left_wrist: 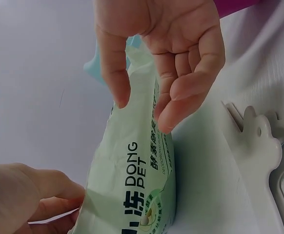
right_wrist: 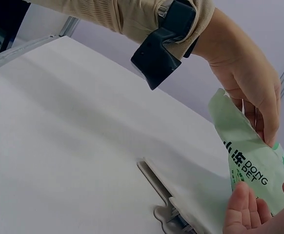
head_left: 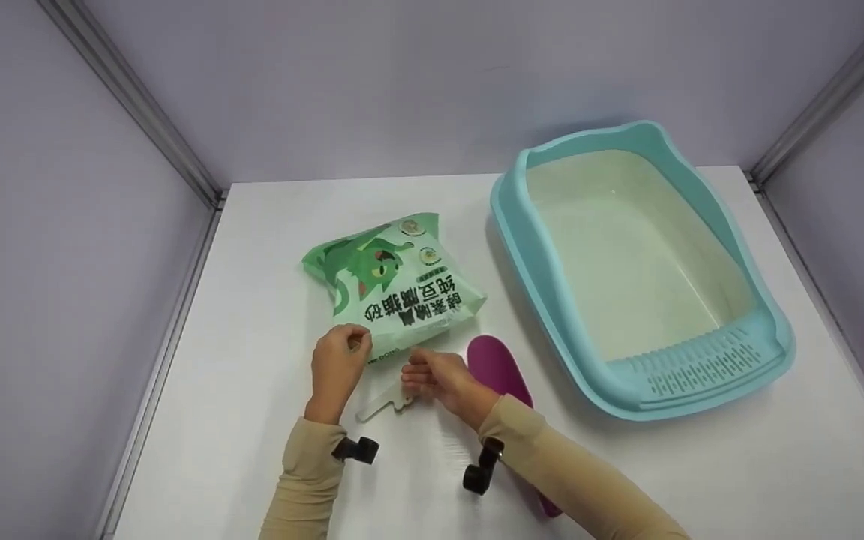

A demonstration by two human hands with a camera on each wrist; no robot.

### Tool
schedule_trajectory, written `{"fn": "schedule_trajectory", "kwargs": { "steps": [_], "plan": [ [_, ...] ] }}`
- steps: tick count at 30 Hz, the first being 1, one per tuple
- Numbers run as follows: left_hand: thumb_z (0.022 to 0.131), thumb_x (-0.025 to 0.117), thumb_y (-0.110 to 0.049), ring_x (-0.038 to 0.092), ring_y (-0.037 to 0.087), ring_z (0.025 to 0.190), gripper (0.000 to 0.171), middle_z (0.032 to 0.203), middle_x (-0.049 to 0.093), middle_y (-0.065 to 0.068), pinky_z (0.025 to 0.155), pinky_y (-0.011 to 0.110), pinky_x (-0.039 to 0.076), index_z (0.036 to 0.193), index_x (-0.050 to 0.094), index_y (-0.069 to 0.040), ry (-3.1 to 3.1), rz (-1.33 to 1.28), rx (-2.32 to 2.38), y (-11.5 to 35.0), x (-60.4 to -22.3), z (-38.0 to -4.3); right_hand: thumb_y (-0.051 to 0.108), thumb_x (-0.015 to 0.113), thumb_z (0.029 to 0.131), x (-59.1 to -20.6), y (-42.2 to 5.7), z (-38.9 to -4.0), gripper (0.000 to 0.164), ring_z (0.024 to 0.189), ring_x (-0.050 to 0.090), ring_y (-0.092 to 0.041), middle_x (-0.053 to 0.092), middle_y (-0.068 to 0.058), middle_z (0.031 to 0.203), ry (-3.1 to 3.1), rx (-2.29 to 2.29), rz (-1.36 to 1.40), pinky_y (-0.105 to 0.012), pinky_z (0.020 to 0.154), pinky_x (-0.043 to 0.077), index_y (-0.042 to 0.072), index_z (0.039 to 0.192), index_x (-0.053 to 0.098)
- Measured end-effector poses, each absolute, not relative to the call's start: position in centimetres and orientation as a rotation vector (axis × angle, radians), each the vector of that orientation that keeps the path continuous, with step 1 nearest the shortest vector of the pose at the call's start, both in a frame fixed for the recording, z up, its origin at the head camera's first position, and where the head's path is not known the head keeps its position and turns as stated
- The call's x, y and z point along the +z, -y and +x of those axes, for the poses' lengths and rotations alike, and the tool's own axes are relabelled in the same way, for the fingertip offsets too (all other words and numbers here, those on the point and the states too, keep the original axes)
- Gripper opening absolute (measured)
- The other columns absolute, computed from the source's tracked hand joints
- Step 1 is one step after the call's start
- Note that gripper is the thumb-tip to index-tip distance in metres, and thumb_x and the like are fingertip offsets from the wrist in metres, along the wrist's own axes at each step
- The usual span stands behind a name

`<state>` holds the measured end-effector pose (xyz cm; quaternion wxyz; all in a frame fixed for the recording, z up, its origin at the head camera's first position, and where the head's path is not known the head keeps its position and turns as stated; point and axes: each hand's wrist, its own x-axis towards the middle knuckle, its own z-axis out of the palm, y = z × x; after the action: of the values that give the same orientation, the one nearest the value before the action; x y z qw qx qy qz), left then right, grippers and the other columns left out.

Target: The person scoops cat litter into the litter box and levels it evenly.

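A pale green bag of cat litter (head_left: 402,277) with a cat printed on it lies on the table. My left hand (head_left: 338,364) pinches the bag's near edge at its left end; in the right wrist view the thumb of this left hand (right_wrist: 252,83) lies on one side of the film, its fingers behind. Close to the same edge, further right, is my right hand (head_left: 439,375). Its thumb and fingers stand apart around the bag's edge in the left wrist view, where the right hand (left_wrist: 166,63) shows its palm. Below the bag lies a white two-armed tool with a wavy outline (head_left: 398,401).
A magenta scoop (head_left: 496,367) lies partly under my right forearm. To the right stands a large blue litter box (head_left: 544,277) with a pale inside and a slotted front ledge (head_left: 702,371). Lilac walls (head_left: 402,90) enclose the white table (head_left: 244,315) at the back and sides.
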<state>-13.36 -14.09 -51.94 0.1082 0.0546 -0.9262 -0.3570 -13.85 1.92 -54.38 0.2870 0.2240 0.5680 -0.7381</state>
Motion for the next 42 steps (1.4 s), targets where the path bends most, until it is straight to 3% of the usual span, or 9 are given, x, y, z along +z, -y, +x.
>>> {"fn": "schedule_trajectory", "kwargs": {
  "steps": [7, 18, 32, 37, 42],
  "plan": [
    [0.089, 0.064, -0.012, 0.067, 0.024, 0.075, 0.013, 0.080, 0.071, 0.012, 0.069, 0.039, 0.053, 0.085, 0.073, -0.003, 2.722, 0.141, -1.069, 13.9, -51.8, -13.0, 0.028, 0.059, 0.095, -54.3, -2.1, -14.1, 0.053, 0.077, 0.071, -0.014, 0.063, -0.031, 0.121, -1.529, -2.006, 0.583, -0.028, 0.080, 0.058, -0.013, 0.128, 0.053],
    [0.088, 0.067, -0.015, 0.064, 0.018, 0.068, 0.013, 0.075, 0.071, 0.008, 0.063, 0.031, 0.050, 0.082, 0.072, -0.006, 2.778, 0.109, -1.065, 14.0, -51.4, -12.6, 0.027, 0.058, 0.096, -54.6, -2.1, -14.4, 0.048, 0.074, 0.069, -0.013, 0.062, -0.031, 0.122, -1.486, -2.041, 0.631, -0.027, 0.078, 0.058, -0.012, 0.124, 0.055],
    [0.084, 0.071, -0.017, 0.065, 0.018, 0.072, 0.010, 0.079, 0.071, 0.007, 0.066, 0.034, 0.051, 0.086, 0.074, -0.008, 2.877, 0.060, -1.059, 13.3, -51.1, -13.1, 0.012, 0.057, 0.095, -55.1, -2.1, -13.7, 0.034, 0.068, 0.068, -0.011, 0.073, -0.018, 0.095, -1.454, -2.051, 0.642, -0.024, 0.070, 0.058, -0.012, 0.118, 0.058],
    [0.083, 0.071, -0.016, 0.066, 0.018, 0.071, 0.010, 0.079, 0.072, 0.007, 0.065, 0.034, 0.052, 0.086, 0.075, -0.008, 2.914, 0.021, -1.010, 13.2, -51.0, -13.4, 0.008, 0.054, 0.095, -55.1, -2.2, -13.5, 0.030, 0.067, 0.067, -0.010, 0.071, -0.007, 0.078, -1.461, -2.050, 0.631, -0.023, 0.069, 0.057, -0.013, 0.116, 0.059],
    [0.084, 0.071, -0.015, 0.067, 0.019, 0.070, 0.010, 0.078, 0.074, 0.007, 0.064, 0.035, 0.053, 0.083, 0.076, -0.007, 2.950, -0.041, -0.958, 13.1, -51.0, -13.6, 0.005, 0.051, 0.095, -55.3, -2.0, -13.5, 0.027, 0.063, 0.067, -0.009, 0.069, -0.005, 0.071, -1.482, -2.043, 0.642, -0.021, 0.063, 0.056, -0.015, 0.111, 0.061]
  ]
}}
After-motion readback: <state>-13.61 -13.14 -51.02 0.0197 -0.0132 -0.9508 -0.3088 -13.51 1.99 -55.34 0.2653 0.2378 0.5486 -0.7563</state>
